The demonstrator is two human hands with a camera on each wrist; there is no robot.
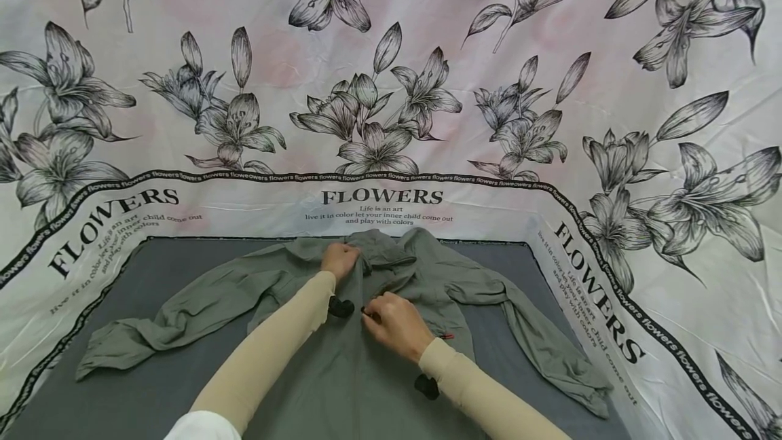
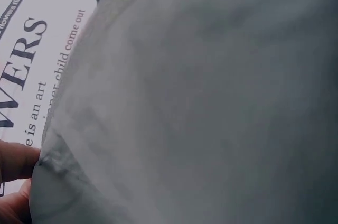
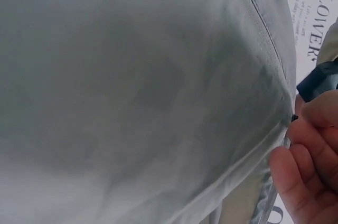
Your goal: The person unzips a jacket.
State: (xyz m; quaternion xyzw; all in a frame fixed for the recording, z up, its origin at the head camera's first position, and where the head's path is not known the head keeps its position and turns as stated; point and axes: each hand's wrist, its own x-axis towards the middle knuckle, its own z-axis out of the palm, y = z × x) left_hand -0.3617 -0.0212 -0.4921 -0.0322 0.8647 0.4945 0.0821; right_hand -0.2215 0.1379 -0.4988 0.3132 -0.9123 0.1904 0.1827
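Note:
A grey-green jacket lies front up, its collar toward the far side and its sleeves spread left and right. Just below the collar, my left hand grips the edge of the front opening. Fingers pinch that fabric edge in the left wrist view. My right hand is lower on the front, thumb and fingertips pinching a small dark zipper pull at the zip line. Fabric fills most of both wrist views.
Under the jacket is a dark grey tabletop. A white cloth printed with flowers and lettering borders it and rises behind. Black wrist devices hang below both wrists. A small red tab marks the jacket's right chest.

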